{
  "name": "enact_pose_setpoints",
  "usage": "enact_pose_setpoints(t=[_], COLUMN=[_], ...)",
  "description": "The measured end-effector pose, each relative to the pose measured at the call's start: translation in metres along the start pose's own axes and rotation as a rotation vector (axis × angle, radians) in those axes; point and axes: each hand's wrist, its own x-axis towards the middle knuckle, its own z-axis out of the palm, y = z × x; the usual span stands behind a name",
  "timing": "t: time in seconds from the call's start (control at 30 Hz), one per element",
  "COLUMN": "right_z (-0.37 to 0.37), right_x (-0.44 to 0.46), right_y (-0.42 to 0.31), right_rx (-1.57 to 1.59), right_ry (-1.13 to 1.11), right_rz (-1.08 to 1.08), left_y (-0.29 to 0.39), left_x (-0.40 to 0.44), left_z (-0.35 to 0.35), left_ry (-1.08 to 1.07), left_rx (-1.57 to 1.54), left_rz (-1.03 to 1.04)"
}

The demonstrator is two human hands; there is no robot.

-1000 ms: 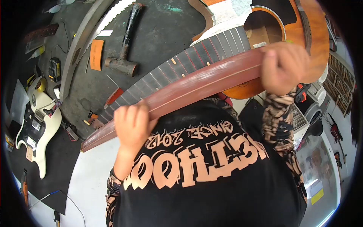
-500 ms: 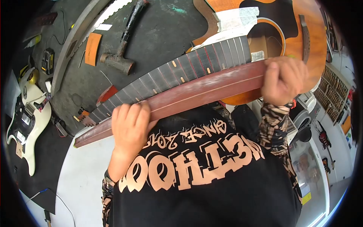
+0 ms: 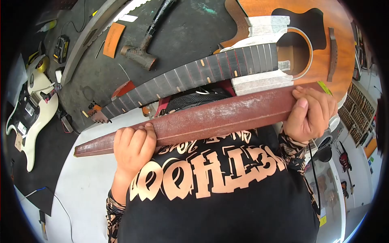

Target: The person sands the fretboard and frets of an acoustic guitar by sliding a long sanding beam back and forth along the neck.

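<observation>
Head view: the long reddish beam (image 3: 223,115) has just come off the guitar's fretboard (image 3: 182,77), baring its playing face (apparently pausing the rubbing); left hand (image 3: 135,150) and right hand (image 3: 310,117) grip the beam near the shirt (image 3: 227,206).

The dark grey worktop (image 3: 180,46) carries an acoustic guitar (image 3: 340,20), soundhole facing up. A hammer (image 3: 139,56) lies flat, head near the guitar's neck. Beside the hammer lies an orange block (image 3: 113,39); a thin rod (image 3: 100,49) lies just beside the block. A white card (image 3: 128,18) lies near a long grey bar (image 3: 84,44). A green stain (image 3: 207,8) marks the surface.
</observation>
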Motion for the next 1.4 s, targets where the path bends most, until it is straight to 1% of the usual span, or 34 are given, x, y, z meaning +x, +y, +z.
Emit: enact_pose_setpoints(t=[0.1, 0.13, 0.2, 0.43, 0.57, 0.63, 0.77, 0.83, 0.87, 0.93, 0.97, 1.03, 1.07, 1.2, 1.3, 1.33, 1.4], right_z=[0.009, 0.016, 0.027, 0.053, 0.051, 0.053, 0.047, 0.043, 0.040, 0.030, 0.025, 0.017, 0.016, 0.028, 0.044, 0.050, 0.054], right_x=[0.004, 0.006, 0.011, 0.015, 0.018, 0.023, 0.021, 0.011, 0.007, -0.003, -0.008, -0.017, -0.020, -0.015, -0.012, -0.014, -0.017], right_y=[0.005, 0.009, 0.015, 0.017, 0.016, 0.014, 0.013, 0.012, 0.012, 0.014, 0.015, 0.019, 0.021, 0.020, 0.014, 0.007, -0.002], right_rx=[0.023, 0.044, 0.050, 0.011, -0.009, -0.016, -0.027, -0.048, -0.051, 0.009, 0.007, -0.032, -0.056, -0.049, -0.010, -0.011, -0.004], right_ry=[-0.005, 0.028, 0.037, 0.059, -0.036, -0.060, -0.112, -0.122, -0.126, -0.066, -0.077, -0.023, -0.031, -0.017, -0.024, -0.034, -0.017], right_rz=[0.002, -0.035, -0.039, -0.040, -0.012, -0.025, -0.030, 0.055, 0.054, 0.041, 0.043, 0.066, 0.065, 0.023, 0.020, 0.074, 0.052], left_y=[-0.001, -0.006, -0.012, -0.031, -0.029, -0.029, -0.026, -0.026, -0.023, -0.017, -0.013, -0.003, -0.002, -0.008, -0.013, -0.013, -0.013], left_x=[0.006, 0.009, 0.018, 0.024, 0.025, 0.025, 0.029, 0.021, 0.020, 0.017, 0.016, 0.016, 0.017, 0.013, 0.002, 0.000, -0.010], left_z=[0.001, 0.002, 0.003, 0.023, 0.024, 0.028, 0.031, 0.030, 0.030, 0.029, 0.029, 0.031, 0.033, 0.043, 0.049, 0.048, 0.052], left_ry=[-0.004, -0.013, -0.050, -0.069, -0.076, -0.057, -0.018, -0.115, -0.115, -0.081, -0.087, -0.006, 0.010, 0.047, 0.063, 0.052, 0.058], left_rx=[-0.057, -0.085, -0.132, -0.095, -0.120, -0.132, -0.073, -0.049, -0.053, -0.068, -0.077, -0.064, -0.053, 0.005, 0.075, 0.066, 0.088], left_rz=[-0.026, -0.024, -0.048, -0.113, -0.157, -0.252, -0.225, -0.221, -0.222, -0.131, -0.132, -0.080, -0.076, -0.133, -0.182, -0.214, -0.229])
